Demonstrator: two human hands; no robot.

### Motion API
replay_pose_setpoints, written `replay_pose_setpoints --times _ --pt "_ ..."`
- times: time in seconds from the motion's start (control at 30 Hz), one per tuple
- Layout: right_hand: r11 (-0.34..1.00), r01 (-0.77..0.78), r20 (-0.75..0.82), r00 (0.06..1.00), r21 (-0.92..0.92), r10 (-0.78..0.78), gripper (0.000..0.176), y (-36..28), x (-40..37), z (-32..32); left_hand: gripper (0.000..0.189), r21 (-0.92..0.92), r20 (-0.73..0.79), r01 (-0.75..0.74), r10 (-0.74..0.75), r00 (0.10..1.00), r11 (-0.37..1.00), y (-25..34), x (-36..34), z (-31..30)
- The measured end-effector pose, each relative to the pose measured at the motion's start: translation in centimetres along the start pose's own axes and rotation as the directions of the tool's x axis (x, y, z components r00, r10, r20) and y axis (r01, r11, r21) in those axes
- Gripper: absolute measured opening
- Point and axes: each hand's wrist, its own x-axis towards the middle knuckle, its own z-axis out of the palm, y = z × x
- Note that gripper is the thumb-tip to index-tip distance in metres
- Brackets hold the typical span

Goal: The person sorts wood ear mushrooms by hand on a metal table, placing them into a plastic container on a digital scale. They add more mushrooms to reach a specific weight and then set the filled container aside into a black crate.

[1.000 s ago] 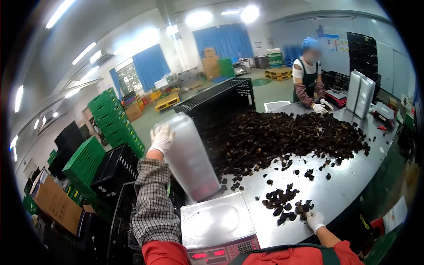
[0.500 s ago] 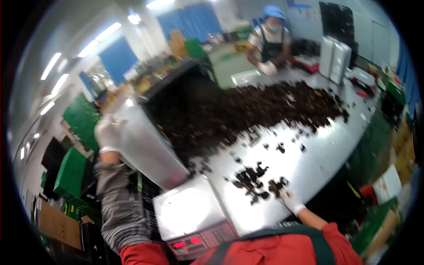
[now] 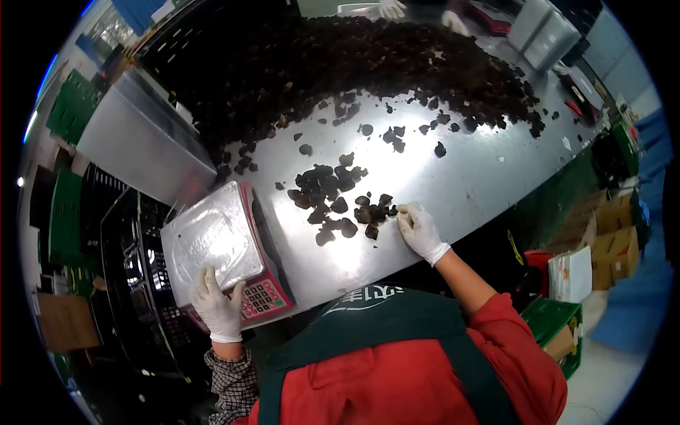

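My left hand [image 3: 216, 306], in a white glove, rests at the front edge of the scale [image 3: 216, 234], beside its keypad, fingers apart and holding nothing. My gloved right hand [image 3: 419, 228] pinches the edge of a dark piece [image 3: 392, 210] on the metal table [image 3: 453, 191]. That piece belongs to a small cluster [image 3: 371, 214] of dark, curled pieces. A larger loose group [image 3: 324, 188] lies just left of it. Behind both spreads a big dark heap [image 3: 354, 60] of similar pieces.
A translucent plastic bin [image 3: 145, 134] stands behind the scale. Black crates [image 3: 134, 262] are stacked at the left. Across the table are a co-worker's gloved hands [image 3: 455, 23]. Silver boxes [image 3: 542, 32] stand at the back right, cartons [image 3: 613, 256] and a green crate [image 3: 556, 329] at lower right.
The view has tilted down. My left hand has left the translucent bin and come down to the scale's front edge. My right hand is still beside the small cluster.
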Motion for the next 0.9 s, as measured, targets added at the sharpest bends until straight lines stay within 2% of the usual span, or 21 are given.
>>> replay_pose_setpoints --times 0.03,0.07,0.1,0.13,0.17,0.2,0.23,0.3,0.37,0.4,0.47,0.53,0.57,0.6,0.67,0.73,0.8,0.9 --pt "0.996 0.084 -0.009 0.996 -0.031 -0.085 0.021 0.2 0.8 -0.1 0.062 -0.058 -0.056 -0.019 0.015 0.998 0.998 2.0 0.8 -1.4" --pt "0.998 0.053 0.055 0.997 -0.047 -0.050 0.025 0.4 1.5 -0.1 0.067 -0.111 -0.113 -0.040 0.027 0.993 0.993 3.9 1.4 -2.1" --pt "0.988 0.124 0.050 0.992 -0.092 -0.120 0.027 0.4 2.3 0.0 0.067 -0.210 -0.111 -0.069 0.046 0.993 0.975 5.5 1.5 -1.9" --pt "0.971 0.196 0.047 0.981 -0.137 -0.191 0.030 0.1 3.1 0.3 0.062 -0.343 -0.071 -0.096 0.077 0.995 0.934 7.1 1.7 -1.3" --pt "0.947 0.265 0.043 0.964 -0.182 -0.262 0.033 -0.1 3.6 0.5 0.059 -0.400 0.018 -0.079 0.094 0.995 0.913 9.4 2.6 -1.2" --pt "0.968 0.189 0.193 0.969 -0.165 -0.156 0.054 -0.4 3.9 0.6 0.059 -0.426 0.042 -0.089 0.117 0.992 0.900 10.9 2.8 0.6" --pt "0.958 0.227 0.220 0.958 -0.175 -0.187 0.061 -0.4 4.0 1.1 0.062 -0.489 0.072 -0.052 0.100 0.992 0.871 12.0 2.5 3.1" --pt "0.934 0.299 0.265 0.933 -0.194 -0.243 0.074 -0.3 3.4 2.6 0.082 -0.498 0.203 0.028 0.085 0.976 0.867 14.1 2.2 7.5" --pt "0.931 0.356 0.381 0.873 -0.076 -0.303 0.087 -0.1 2.3 3.4 0.097 -0.548 0.349 0.162 0.048 0.936 0.821 15.6 2.6 10.1" --pt "0.904 0.416 0.361 0.862 -0.102 -0.356 0.090 -0.2 1.7 3.6 0.099 -0.554 0.336 0.130 0.078 0.939 0.822 15.9 3.0 11.1" --pt "0.892 0.437 0.387 0.847 -0.117 -0.365 0.093 -0.6 2.6 3.7 0.104 -0.567 0.308 0.063 0.140 0.941 0.821 16.3 4.1 12.8" --pt "0.872 0.467 0.431 0.824 -0.149 -0.368 0.094 -1.5 4.1 3.6 0.103 -0.507 0.372 0.010 0.208 0.905 0.862 16.6 5.4 14.1" --pt "0.851 0.503 0.492 0.785 -0.153 -0.376 0.092 -1.7 4.8 3.6 0.103 -0.478 0.404 -0.019 0.239 0.883 0.878 16.7 6.0 14.6" --pt "0.829 0.539 0.552 0.742 -0.153 -0.381 0.090 -1.9 5.5 3.6 0.092 -0.509 0.355 -0.049 0.261 0.897 0.859 16.7 6.1 15.0" --pt "0.788 0.606 0.631 0.655 -0.111 -0.415 0.081 -1.4 5.6 3.3 0.085 -0.576 0.303 -0.099 0.324 0.896 0.812 16.1 5.2 15.8" --pt "0.796 0.600 0.573 0.681 -0.079 -0.456 0.066 -0.2 4.1 2.7 0.076 -0.630 0.235 -0.141 0.361 0.902 0.764 15.7 3.8 15.8" --pt "0.808 0.586 0.501 0.716 -0.052 -0.487 0.055 0.4 3.4 2.5 0.076 -0.635 0.220 -0.141 0.353 0.909 0.759 15.9 3.4 15.3" --pt "0.830 0.557 0.457 0.749 -0.040 -0.480 0.053 0.3 4.2 2.7 0.071 -0.629 0.236 -0.137 0.355 0.904 0.765 17.0 5.2 14.8"
